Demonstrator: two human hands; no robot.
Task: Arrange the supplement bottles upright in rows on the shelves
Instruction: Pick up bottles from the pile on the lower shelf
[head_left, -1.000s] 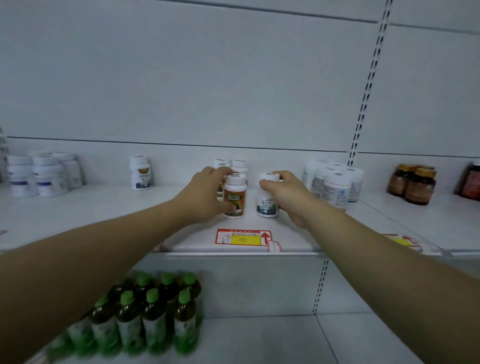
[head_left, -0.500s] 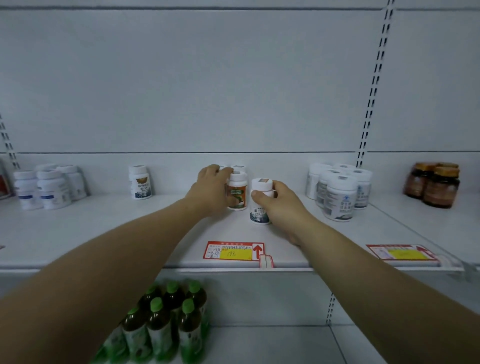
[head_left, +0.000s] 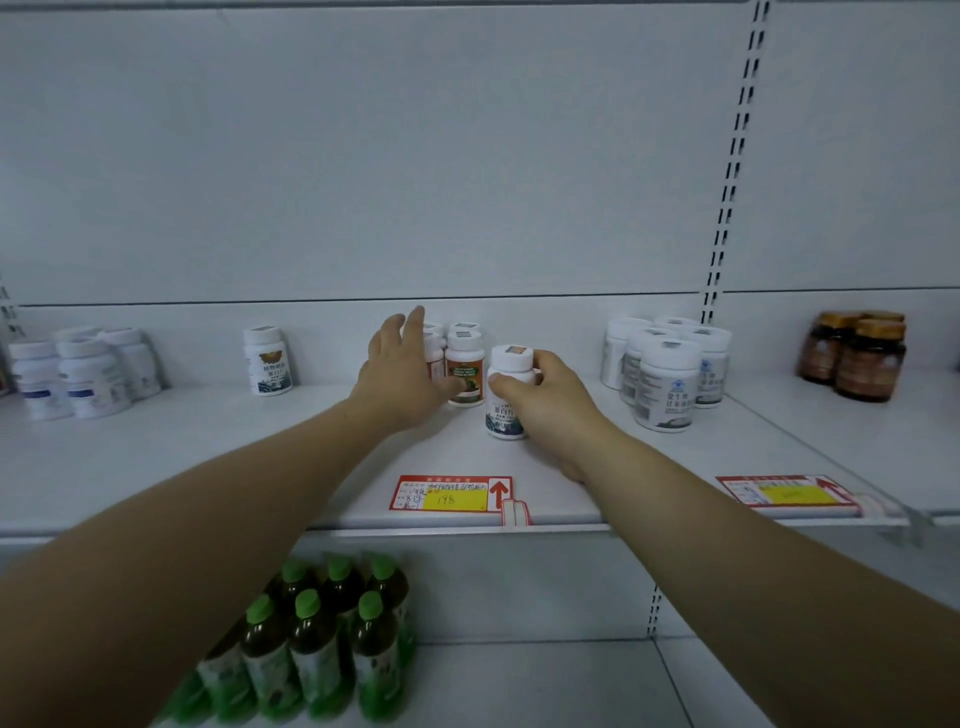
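My right hand grips a white bottle with a blue-and-white label, upright on the white shelf. Just left of it stands a white-capped bottle with an orange-and-green label, in front of two more white bottles. My left hand is beside that group with fingers spread and straight; its thumb touches the orange-label bottle low down.
A lone white bottle and a white cluster stand to the left. Several larger white bottles are to the right, amber bottles far right. Price tags sit at the shelf edge. Green-capped drink bottles fill the lower shelf.
My left hand has let go of the orange-label bottle and opened its fingers. The right hand still holds the white bottle, now standing slightly nearer me than the orange-label one.
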